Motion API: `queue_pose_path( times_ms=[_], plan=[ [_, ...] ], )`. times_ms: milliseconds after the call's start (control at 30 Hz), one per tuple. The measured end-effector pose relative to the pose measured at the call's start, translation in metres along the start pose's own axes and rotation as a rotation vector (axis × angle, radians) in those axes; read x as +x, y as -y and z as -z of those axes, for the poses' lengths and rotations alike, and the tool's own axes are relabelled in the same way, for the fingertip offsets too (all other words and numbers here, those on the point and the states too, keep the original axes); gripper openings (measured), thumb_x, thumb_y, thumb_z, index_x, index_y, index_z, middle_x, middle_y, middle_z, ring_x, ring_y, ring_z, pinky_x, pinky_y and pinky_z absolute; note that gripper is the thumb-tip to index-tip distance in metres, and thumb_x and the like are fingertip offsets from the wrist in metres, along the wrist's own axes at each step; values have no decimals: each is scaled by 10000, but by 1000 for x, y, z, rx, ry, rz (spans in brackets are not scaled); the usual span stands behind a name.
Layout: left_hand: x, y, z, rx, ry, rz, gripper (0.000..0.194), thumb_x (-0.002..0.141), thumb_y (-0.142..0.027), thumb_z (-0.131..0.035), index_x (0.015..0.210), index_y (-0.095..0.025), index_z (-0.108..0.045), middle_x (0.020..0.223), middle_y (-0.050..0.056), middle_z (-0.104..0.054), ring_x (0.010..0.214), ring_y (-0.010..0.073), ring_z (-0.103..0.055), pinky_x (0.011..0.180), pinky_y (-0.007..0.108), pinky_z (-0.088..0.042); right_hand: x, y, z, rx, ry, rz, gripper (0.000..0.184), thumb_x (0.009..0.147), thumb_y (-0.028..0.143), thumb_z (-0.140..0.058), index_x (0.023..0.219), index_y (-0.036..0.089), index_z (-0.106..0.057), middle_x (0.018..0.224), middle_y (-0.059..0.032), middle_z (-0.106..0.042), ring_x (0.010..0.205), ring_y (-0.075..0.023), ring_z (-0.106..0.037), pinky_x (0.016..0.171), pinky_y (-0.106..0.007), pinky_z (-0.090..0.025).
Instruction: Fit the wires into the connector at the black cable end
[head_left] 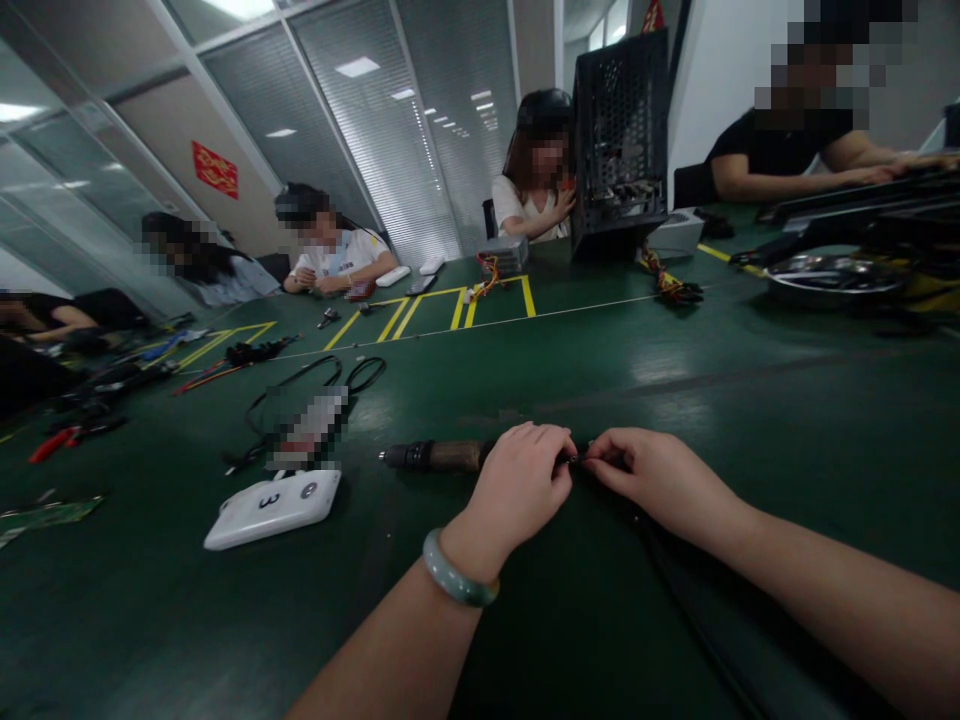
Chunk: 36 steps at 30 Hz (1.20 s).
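Note:
An electric screwdriver (457,456) with a dark tip and a brownish body lies on the green tabletop, its tip toward the left. My left hand (525,475), with a jade-coloured bangle (459,580) at the wrist, is closed over its rear end. Just to the right, my right hand (652,470) pinches at the tail end, where a black cable (679,590) joins and runs down toward me. The two sets of fingertips nearly meet, and the small part between them is mostly hidden.
A white device marked 3 (276,508) and a badge on a black lanyard (311,425) lie left. Behind stand a black computer case (621,150) and a power supply (504,257). Right is a metal bowl (832,278). Several people sit around the table.

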<state>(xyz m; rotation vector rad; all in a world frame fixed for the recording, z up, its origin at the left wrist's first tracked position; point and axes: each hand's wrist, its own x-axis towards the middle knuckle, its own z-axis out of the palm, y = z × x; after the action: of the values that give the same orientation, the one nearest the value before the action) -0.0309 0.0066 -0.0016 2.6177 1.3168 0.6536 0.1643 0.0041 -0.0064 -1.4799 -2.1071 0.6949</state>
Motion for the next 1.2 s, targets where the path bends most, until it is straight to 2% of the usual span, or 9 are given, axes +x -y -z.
queue_pose_path(
  times_ms=[467, 700, 1000, 1200],
  plan=[
    [1, 0, 1, 20, 31, 19, 90, 871, -242, -604, 956, -212, -595, 1004, 21, -655, 989, 213, -593, 953, 421, -437, 1, -2, -1, -2, 5, -2, 150, 855, 329, -571, 893, 254, -694, 842, 6, -708, 723, -166, -640, 595, -252, -442],
    [0, -1, 2, 27, 32, 11, 194, 822, -125, -586, 991, -217, -575, 1000, 14, -644, 981, 205, -585, 920, 396, -455, 1, -1, -1, 4, 11, 0, 138, 856, 325, -573, 879, 259, -693, 829, 19, -703, 723, -159, -641, 608, -251, -447],
    [0, 0, 1, 20, 29, 13, 152, 834, -132, -579, 960, -215, -593, 1022, 21, -656, 992, 205, -595, 962, 416, -446, 1, 0, -2, 46, 28, 10, 147, 850, 313, -575, 903, 247, -695, 859, -4, -708, 757, -176, -645, 627, -256, -459],
    [0, 2, -1, -6, 12, 3, 125, 845, -164, -590, 958, -213, -611, 1064, 25, -653, 1010, 212, -591, 952, 418, -449, 1, -2, -2, 24, 4, 36, 114, 847, 301, -595, 897, 266, -692, 860, 23, -703, 757, -160, -641, 634, -247, -456]
  ],
)
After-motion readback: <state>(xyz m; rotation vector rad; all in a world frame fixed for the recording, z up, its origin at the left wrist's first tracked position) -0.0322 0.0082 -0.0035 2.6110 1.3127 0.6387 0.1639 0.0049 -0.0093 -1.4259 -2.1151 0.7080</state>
